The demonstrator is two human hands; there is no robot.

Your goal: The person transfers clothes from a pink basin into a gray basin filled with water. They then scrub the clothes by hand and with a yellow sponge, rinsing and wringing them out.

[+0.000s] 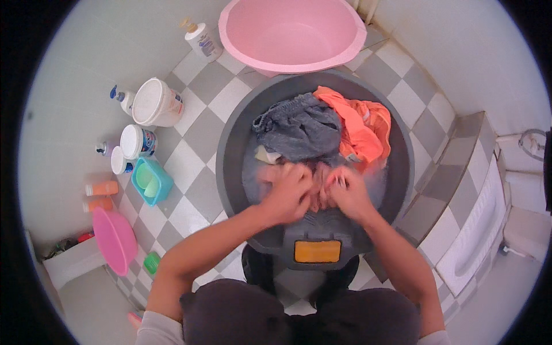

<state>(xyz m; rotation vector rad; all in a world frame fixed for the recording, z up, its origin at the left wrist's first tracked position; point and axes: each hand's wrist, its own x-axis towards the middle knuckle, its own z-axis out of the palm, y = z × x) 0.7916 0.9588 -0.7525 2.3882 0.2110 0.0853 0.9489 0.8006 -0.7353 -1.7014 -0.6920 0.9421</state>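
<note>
A round dark grey washtub (229, 142) with a built-in ridged washboard (323, 222) stands before me, soapy water inside. My left hand (286, 189) and my right hand (349, 189) are closed on a bunched pinkish cloth (319, 189) over the top of the washboard. Motion blurs the fingers, and the cloth's shape is partly hidden by them. Just beyond lies a wet dark grey garment (299, 127) with a gathered waistband. To its right, an orange garment (360, 125) is heaped against the tub wall. A small pale cloth piece (267, 155) shows beside my left hand.
A pink basin (293, 43) sits behind the tub. Along the left wall stand a pump bottle (203, 41), a white lidded bucket (157, 103), smaller tubs (138, 141) and a turquoise basket (153, 181). A squat toilet (476, 233) lies right, beyond a tiled step (448, 172).
</note>
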